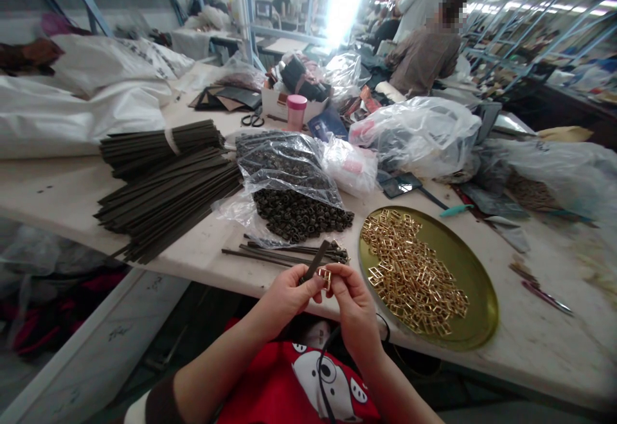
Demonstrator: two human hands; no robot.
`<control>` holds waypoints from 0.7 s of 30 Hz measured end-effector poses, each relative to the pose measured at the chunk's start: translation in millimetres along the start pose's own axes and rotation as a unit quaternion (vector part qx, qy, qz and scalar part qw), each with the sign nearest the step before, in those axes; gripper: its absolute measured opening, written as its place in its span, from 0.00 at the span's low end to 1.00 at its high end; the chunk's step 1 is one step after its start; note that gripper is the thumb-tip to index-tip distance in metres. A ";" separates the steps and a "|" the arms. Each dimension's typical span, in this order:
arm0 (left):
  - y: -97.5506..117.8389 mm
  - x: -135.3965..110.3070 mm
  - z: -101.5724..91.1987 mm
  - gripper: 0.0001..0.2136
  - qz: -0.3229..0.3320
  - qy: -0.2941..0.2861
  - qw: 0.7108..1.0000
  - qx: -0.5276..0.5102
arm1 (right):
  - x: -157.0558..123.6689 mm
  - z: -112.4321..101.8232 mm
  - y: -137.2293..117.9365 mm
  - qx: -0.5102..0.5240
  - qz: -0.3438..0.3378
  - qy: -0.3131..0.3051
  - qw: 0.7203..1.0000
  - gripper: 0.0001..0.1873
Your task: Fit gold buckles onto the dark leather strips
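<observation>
At the table's front edge, my left hand (290, 294) is closed on a dark flat strap (319, 258), whose end sticks up above the fingers. A small gold buckle (326, 279) sits between both hands at the strap; my right hand (351, 297) pinches it. Whether the strap passes through the buckle I cannot tell. Just behind the hands lie several thin dark straps (270, 254), some with gold buckles at their right ends. To the right, a round gold tray (475, 321) carries a heap of loose gold buckles (419, 270).
Bundled dark strips (168, 186) lie at left. A clear plastic bag (289, 160) spills small dark loops (301, 215). Behind stand a pink-lidded jar (296, 112) and black scissors (252, 119). Snips (542, 289) lie at far right. Two people (424, 45) are in the background.
</observation>
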State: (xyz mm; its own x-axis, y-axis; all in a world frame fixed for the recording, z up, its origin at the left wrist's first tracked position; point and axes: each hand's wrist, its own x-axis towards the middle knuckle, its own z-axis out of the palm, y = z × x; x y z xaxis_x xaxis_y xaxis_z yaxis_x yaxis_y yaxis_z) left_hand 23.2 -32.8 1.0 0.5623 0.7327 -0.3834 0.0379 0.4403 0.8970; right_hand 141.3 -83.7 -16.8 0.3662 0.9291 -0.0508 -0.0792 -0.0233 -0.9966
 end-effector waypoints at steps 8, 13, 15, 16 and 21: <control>0.3 -5.5 -5.0 0.17 0.039 0.026 0.997 0.068 | -3.0 -9.2 -5.0 -0.077 -0.081 -0.036 0.993 0.13; -1.2 -7.0 -6.2 0.17 0.037 0.023 0.997 0.071 | -4.6 -7.2 -4.4 -0.084 -0.078 -0.044 0.992 0.13; -2.3 -6.8 -6.7 0.17 0.033 0.018 0.997 0.060 | -4.6 -5.3 -4.1 -0.091 -0.080 -0.050 0.991 0.13; -2.8 -6.6 -7.0 0.16 0.032 0.016 0.998 0.054 | -4.3 -4.3 -3.9 -0.094 -0.078 -0.054 0.991 0.13; -1.7 -6.9 -7.7 0.16 0.035 0.018 0.998 0.040 | 0.1 -0.1 -1.9 -0.036 -0.023 -0.076 0.996 0.12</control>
State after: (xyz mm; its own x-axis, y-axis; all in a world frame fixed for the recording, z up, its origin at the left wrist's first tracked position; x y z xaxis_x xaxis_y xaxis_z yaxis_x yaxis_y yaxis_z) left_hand 12.9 -34.6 0.5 0.5358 0.7794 -0.3247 0.0654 0.3451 0.9363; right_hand 141.5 -83.6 -15.0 0.2238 0.9746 0.0003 0.0034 -0.0005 -1.0000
